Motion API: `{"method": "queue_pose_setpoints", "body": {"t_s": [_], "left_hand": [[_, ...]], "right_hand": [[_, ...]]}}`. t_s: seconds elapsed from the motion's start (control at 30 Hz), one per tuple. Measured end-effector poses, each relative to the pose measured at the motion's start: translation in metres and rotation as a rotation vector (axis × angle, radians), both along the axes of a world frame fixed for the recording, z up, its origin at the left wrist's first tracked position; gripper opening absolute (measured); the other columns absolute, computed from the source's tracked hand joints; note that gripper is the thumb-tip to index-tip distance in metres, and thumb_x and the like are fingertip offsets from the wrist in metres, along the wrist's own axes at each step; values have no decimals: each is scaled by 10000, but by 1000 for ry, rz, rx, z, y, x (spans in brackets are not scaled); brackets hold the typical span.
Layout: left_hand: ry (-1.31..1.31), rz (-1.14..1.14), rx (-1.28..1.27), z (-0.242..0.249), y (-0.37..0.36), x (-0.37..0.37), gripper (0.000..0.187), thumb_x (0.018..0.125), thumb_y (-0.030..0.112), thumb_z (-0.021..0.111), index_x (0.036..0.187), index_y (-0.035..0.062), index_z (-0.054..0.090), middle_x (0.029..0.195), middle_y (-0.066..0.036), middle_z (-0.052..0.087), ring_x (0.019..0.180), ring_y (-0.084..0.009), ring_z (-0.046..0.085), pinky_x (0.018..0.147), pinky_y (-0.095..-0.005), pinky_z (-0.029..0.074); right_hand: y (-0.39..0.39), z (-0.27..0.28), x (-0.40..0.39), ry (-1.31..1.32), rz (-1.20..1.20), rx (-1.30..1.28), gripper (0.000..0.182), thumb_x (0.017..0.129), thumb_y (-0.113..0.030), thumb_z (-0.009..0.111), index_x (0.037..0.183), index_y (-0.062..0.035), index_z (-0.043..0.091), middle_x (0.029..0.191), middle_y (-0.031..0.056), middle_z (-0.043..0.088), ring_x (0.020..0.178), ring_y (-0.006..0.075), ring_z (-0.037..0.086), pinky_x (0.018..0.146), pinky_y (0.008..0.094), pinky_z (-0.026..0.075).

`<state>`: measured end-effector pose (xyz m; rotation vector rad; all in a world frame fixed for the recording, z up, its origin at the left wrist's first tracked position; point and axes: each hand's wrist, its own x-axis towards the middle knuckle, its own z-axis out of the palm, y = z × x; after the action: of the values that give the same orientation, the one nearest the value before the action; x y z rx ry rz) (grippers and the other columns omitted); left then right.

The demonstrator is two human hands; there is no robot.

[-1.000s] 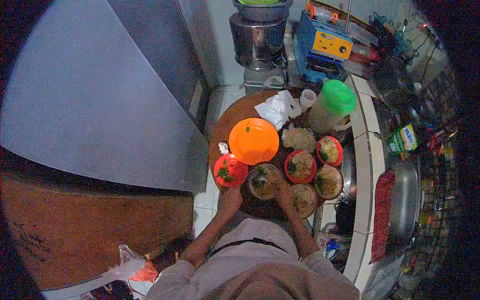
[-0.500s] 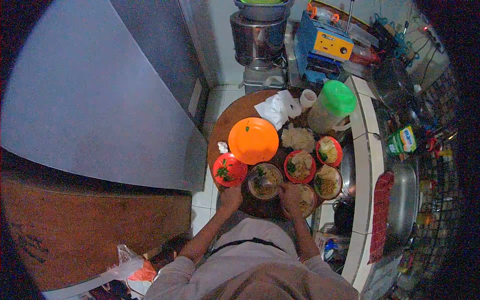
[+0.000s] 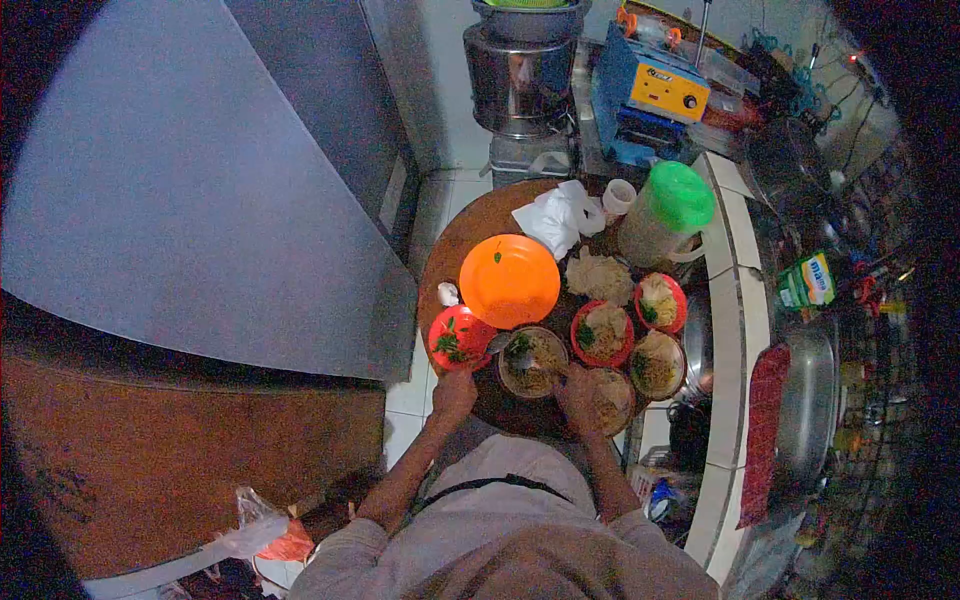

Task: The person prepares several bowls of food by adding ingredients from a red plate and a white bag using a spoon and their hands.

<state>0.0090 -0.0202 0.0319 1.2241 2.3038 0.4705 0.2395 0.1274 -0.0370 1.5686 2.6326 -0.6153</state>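
Note:
A bowl of noodles with green leaves (image 3: 541,378) stands at the table's near edge, between my two hands. My left hand (image 3: 455,394) is closed around a spoon (image 3: 497,343), whose head shows between the red plate and the noodle bowl. Just beyond that hand is the red plate (image 3: 476,326) with chopped greens (image 3: 452,342). At the right rim of the bowl my right hand (image 3: 575,392) is closed on a thin utensil reaching over the noodles; its kind is unclear. Close beside the right hand sits another noodle bowl (image 3: 614,402), partly covered by it.
Several filled bowls, including a red one (image 3: 603,358), crowd the table's right side. Behind them are a heap of pale crackers (image 3: 598,274), an orange plate (image 3: 510,282), white tissue (image 3: 552,222), a cup (image 3: 618,196) and a green-lidded pitcher (image 3: 664,222). A tiled ledge (image 3: 722,370) borders the right.
The spoon head now shows beside the red plate, extending from my left hand. My left hand has shifted slightly; my right hand stays by the noodle bowl. The camera view moved a little.

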Motion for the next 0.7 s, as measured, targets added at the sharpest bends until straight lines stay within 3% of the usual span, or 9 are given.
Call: {"method": "queue_pose_setpoints", "body": {"t_s": [0.07, 0.17, 0.27, 0.3, 0.37, 0.4, 0.47, 0.57, 0.7], "left_hand": [[10, -3, -29, 10, 1, 3, 350, 867, 149, 516, 1207, 123, 595, 879, -219, 657, 846, -418, 648, 759, -558, 512], [19, -18, -44, 8, 1, 3, 353, 862, 145, 508, 1203, 122, 598, 882, -224, 655, 849, -422, 643, 763, -556, 510], [-21, -31, -19, 14, 2, 5, 361, 857, 129, 490, 1202, 118, 598, 888, -235, 652, 861, -433, 639, 773, -555, 508], [-56, -29, -9, 19, 3, 6, 368, 855, 119, 479, 1203, 116, 597, 890, -238, 651, 872, -439, 638, 782, -555, 506], [-54, -51, -38, 27, 5, 8, 368, 851, 114, 476, 1199, 90, 594, 898, -248, 650, 882, -443, 638, 788, -552, 508], [-54, -75, -68, 29, 6, 9, 369, 848, 109, 473, 1195, 64, 591, 906, -258, 648, 893, -447, 638, 793, -548, 509], [-46, -102, -96, 20, 7, 11, 354, 853, 105, 471, 1179, 33, 587, 912, -266, 650, 896, -439, 645, 797, -545, 514], [10, -148, -141, 9, 9, 14, 314, 868, 105, 475, 1136, -14, 586, 907, -264, 661, 880, -419, 666, 770, -533, 535], [175, -244, -216, -9, 14, 20, 258, 893, 125, 500, 1088, -16, 592, 862, -205, 690, 825, -382, 699, 670, -504, 569]], "right_hand": [[-6, 43, -3, 189, 61, 142, 251, 838, -319, 680, 1007, -140, 727, 900, 185, 665, 826, 389, 646, 683, 492, 518], [-5, 3, -2, 26, -6, 70, 279, 841, -320, 674, 1033, -122, 711, 956, 181, 657, 880, 378, 641, 707, 479, 529], [0, -75, 7, -172, -60, 6, 278, 834, -299, 669, 1069, -156, 701, 1020, 160, 644, 905, 356, 640, 724, 473, 533], [-3, -53, 4, -171, -60, 8, 278, 834, -299, 669, 1069, -156, 701, 1020, 160, 644, 905, 356, 640, 724, 473, 533], [-13, 23, -9, -47, 105, -7, 301, 825, -287, 667, 1094, -154, 690, 1082, 143, 644, 937, 344, 641, 765, 462, 536], [-15, 9, -6, -48, 106, -6, 301, 825, -287, 667, 1094, -154, 690, 1082, 143, 644, 937, 344, 641, 765, 462, 536], [-18, -37, 10, 100, 144, 320, 336, 824, -277, 665, 1125, -129, 668, 1124, 135, 637, 938, 348, 640, 775, 473, 530], [-13, -17, 17, 155, 194, 117, 396, 827, -282, 662, 1186, -119, 629, 1130, 136, 631, 954, 347, 629, 788, 475, 522], [-17, -48, 33, 232, 134, 181, 371, 827, -269, 660, 1162, -111, 642, 1120, 138, 630, 935, 348, 632, 776, 479, 519]]}}
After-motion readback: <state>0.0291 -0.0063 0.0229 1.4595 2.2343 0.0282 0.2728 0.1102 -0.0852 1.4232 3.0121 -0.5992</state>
